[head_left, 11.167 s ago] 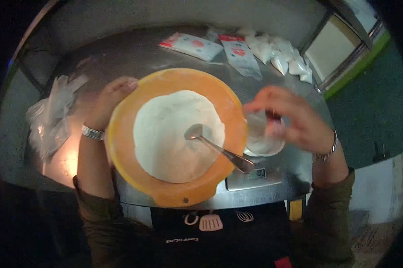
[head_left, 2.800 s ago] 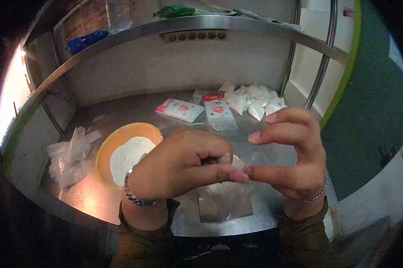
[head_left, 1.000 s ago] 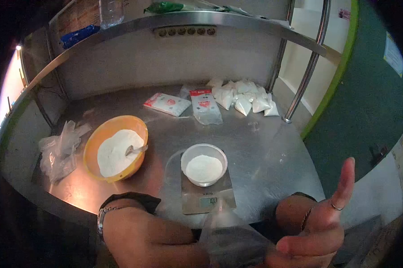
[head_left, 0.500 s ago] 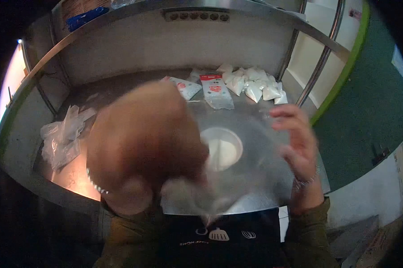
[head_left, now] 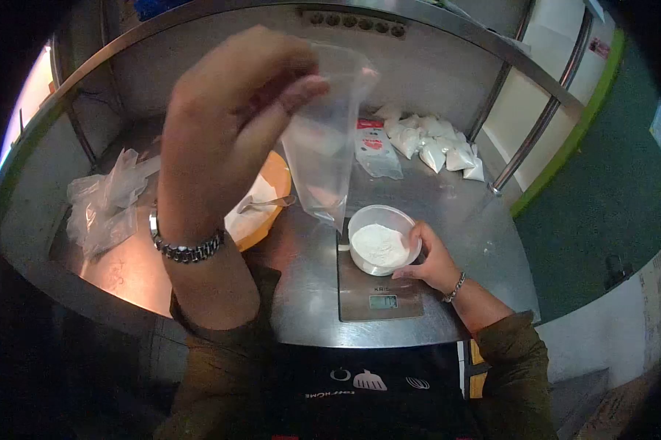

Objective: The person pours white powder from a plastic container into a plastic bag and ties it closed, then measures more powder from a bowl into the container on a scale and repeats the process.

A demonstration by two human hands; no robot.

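Observation:
My left hand (head_left: 224, 110) is raised high on the left, its fingers pinched on the upper edge of a clear plastic bag (head_left: 319, 154) that hangs down with its lower corner near the tub. Around the right side of a round clear plastic tub (head_left: 365, 267) my right hand (head_left: 434, 262) is closed. White powder (head_left: 380, 246) fills part of the tub. Beneath it lies a kitchen scale (head_left: 356, 304) with a lit display, its digits too small to read. An orange bowl (head_left: 277, 174) of white powder, with a spoon (head_left: 272, 202), is partly hidden behind my left arm.
Crumpled clear bags (head_left: 107, 209) lie on the left of the metal table (head_left: 308, 315). At the back are a red-and-white printed packet (head_left: 376, 150) and several knotted bags of white powder (head_left: 433, 150). A metal shelf edge (head_left: 447, 26) spans above, held by posts.
My left hand has risen, and the plastic bag now hangs from it. My right hand has come down and inward onto the tub. The scale and orange bowl have come into view.

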